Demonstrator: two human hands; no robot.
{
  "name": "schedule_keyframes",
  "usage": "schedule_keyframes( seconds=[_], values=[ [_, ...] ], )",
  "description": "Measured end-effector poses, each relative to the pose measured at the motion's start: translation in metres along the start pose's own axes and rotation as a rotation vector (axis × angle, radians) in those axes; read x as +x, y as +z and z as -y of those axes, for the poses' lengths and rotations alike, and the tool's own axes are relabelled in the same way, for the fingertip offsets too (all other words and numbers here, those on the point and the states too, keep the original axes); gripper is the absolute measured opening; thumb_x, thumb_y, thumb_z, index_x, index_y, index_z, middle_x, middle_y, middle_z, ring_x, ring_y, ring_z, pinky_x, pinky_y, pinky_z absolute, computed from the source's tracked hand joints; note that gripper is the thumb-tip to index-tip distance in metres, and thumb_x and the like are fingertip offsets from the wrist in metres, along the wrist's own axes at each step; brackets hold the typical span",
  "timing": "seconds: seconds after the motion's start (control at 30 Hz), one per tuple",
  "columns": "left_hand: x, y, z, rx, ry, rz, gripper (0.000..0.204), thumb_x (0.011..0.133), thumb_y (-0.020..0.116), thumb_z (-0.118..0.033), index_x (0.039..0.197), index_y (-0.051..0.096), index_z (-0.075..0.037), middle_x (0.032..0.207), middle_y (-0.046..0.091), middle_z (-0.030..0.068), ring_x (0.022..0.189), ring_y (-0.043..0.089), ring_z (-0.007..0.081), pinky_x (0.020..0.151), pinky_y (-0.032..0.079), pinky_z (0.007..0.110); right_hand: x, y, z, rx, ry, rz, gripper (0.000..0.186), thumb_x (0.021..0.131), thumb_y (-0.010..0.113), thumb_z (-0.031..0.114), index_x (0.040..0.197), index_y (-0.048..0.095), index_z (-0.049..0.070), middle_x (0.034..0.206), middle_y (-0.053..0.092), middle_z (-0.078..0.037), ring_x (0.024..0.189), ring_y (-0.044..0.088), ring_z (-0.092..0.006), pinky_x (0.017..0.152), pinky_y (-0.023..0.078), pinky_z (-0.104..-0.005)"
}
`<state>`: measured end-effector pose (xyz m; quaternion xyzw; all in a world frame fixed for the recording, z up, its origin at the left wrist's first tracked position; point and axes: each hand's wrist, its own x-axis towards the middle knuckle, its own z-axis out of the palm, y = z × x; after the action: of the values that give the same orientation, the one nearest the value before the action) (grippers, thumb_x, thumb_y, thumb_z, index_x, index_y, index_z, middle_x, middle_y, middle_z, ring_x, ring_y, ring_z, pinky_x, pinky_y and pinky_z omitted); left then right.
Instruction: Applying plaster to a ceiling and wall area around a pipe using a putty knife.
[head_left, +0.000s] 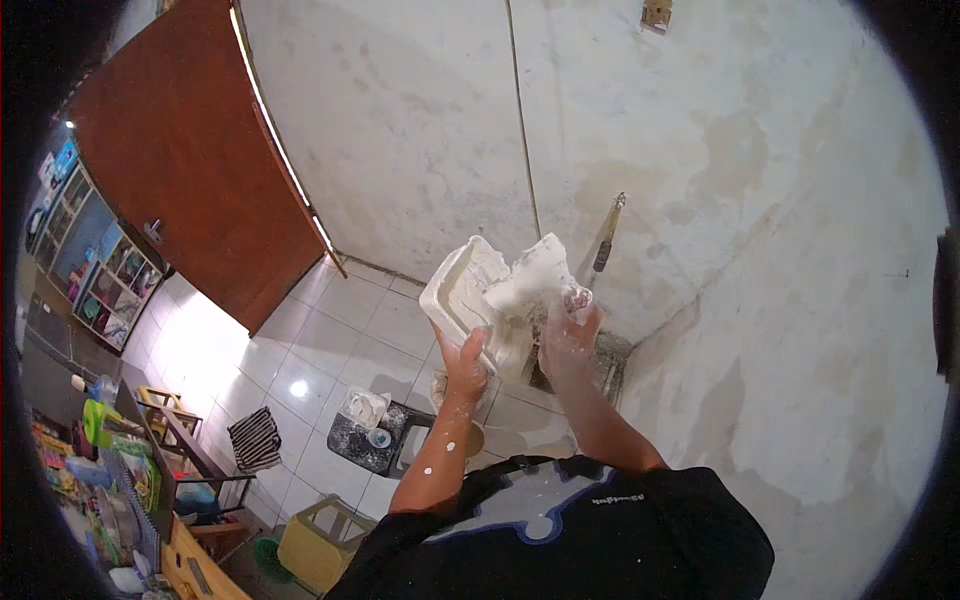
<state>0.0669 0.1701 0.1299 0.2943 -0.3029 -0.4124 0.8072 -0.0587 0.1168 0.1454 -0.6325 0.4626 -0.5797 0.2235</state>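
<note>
Head view showed me the left hand [465,362] partly closed, gripping a rectangular white tub [438,303] just above it, smeared inside with white paste [482,274]. To its right, the right hand [570,335] was curled around a broad, flat, white-coated tool [540,265] reaching up-left; below-left of the left hand stood a black, white-speckled stool [346,450].

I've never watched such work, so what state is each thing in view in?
White tub, tilted, white paste inside
Left hand, grip closed on the tub
Right hand, smeared white, holding a paste-coated piece
Black seat, spattered white
Striped cloth, lying on floor
Brown door, open
Walls, patchy
</note>
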Motion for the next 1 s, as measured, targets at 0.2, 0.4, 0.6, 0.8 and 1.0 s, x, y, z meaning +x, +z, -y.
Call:
schedule_keyframes(
  seconds=[0.2, 0.4, 0.6, 0.8, 1.0],
  values=[
    [-0.01, -0.013, -0.004, -0.11, -0.173, 0.05, 0.085, 0.073, 0.065, -0.024, 0.143, 0.023, -0.003, 0.133, 0.044, 0.0153, 0.12, 0.048, 0.0272, 0.101, 0.04, 0.038, 0.02, -0.019, 0.027, 1.122, 0.402, -0.015, 0.014, 0.089, 0.055, 0.005, 0.098, 0.063, -0.001, 0.085, 0.064, -0.006, 0.064, 0.059, -0.0137, 0.066, 0.053, -0.0279],
    [-0.005, -0.014, -0.009, -0.114, -0.142, 0.049, 0.076, 0.081, 0.059, -0.044, 0.132, 0.038, 0.009, 0.12, 0.056, 0.0206, 0.108, 0.058, 0.0328, 0.093, 0.05, 0.045, 0.036, -0.063, 0.031, 1.247, 0.56, 0.295, 0.027, 0.085, 0.057, 0.006, 0.111, 0.058, -0.002, 0.102, 0.066, -0.011, 0.091, 0.066, -0.0219, 0.079, 0.054, -0.0327],
    [0.0, 0.006, -0.007, -0.184, -0.264, 0.228, 0.076, 0.082, 0.061, -0.042, 0.133, 0.037, 0.009, 0.123, 0.055, 0.0196, 0.109, 0.058, 0.0328, 0.092, 0.051, 0.044, 0.021, -0.084, 0.004, 1.148, 0.852, 0.116, 0.022, 0.085, 0.058, 0.01, 0.104, 0.059, 0.002, 0.099, 0.065, -0.011, 0.088, 0.066, -0.0225, 0.081, 0.054, -0.0368],
    [0.001, 0.029, 0.019, -0.085, -0.406, 0.366, 0.084, 0.074, 0.065, -0.036, 0.14, 0.028, 0.001, 0.131, 0.049, 0.0185, 0.115, 0.055, 0.0286, 0.097, 0.047, 0.041, 0.027, -0.104, -0.005, 0.947, 0.745, 0.001, 0.028, 0.093, 0.051, 0.019, 0.115, 0.058, 0.004, 0.105, 0.066, -0.009, 0.093, 0.065, -0.0205, 0.082, 0.054, -0.0338],
    [0.001, 0.067, 0.02, -0.177, -0.452, 0.252, 0.074, 0.093, 0.042, -0.056, 0.143, 0.028, -0.002, 0.136, 0.046, 0.0161, 0.119, 0.051, 0.0288, 0.1, 0.044, 0.042, 0.012, -0.106, 0.02, 0.761, 0.184, -0.105, 0.02, 0.091, 0.056, 0.009, 0.109, 0.06, 0.0, 0.098, 0.065, -0.008, 0.087, 0.064, -0.0159, 0.079, 0.054, -0.0307]
  ],
)
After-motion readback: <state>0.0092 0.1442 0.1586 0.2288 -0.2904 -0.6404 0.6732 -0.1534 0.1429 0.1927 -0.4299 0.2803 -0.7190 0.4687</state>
